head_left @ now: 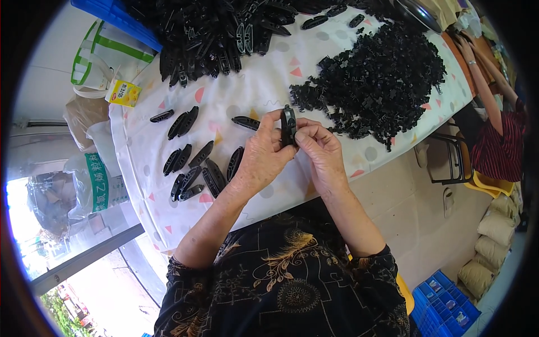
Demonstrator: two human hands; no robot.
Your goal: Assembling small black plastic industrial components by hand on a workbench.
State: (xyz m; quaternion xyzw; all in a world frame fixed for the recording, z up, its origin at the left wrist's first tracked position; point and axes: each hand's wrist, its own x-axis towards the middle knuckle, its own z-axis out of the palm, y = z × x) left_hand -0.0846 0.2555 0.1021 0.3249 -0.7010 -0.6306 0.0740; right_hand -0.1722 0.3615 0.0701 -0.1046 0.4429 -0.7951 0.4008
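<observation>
Above the near part of the table, my left hand (pixel 260 153) grips a long black plastic part (pixel 288 127), held roughly upright. My right hand (pixel 321 147) meets it from the other side, thumb and fingers pinched together at its edge. Whether a small piece sits in that pinch cannot be made out. Beside my left hand lies one similar black part (pixel 246 122). Several more long black parts (pixel 183 122) are spread over the cloth to the left. A broad heap of small black plastic pieces (pixel 375 84) covers the table to the right.
A large pile of long black parts (pixel 208 39) fills the far left, by a blue crate (pixel 120 19). A yellow box (pixel 124 94) sits at the left edge of the patterned tablecloth (pixel 269 194). Another person (pixel 499 135) works at the right. Blue crates (pixel 443 303) stand lower right.
</observation>
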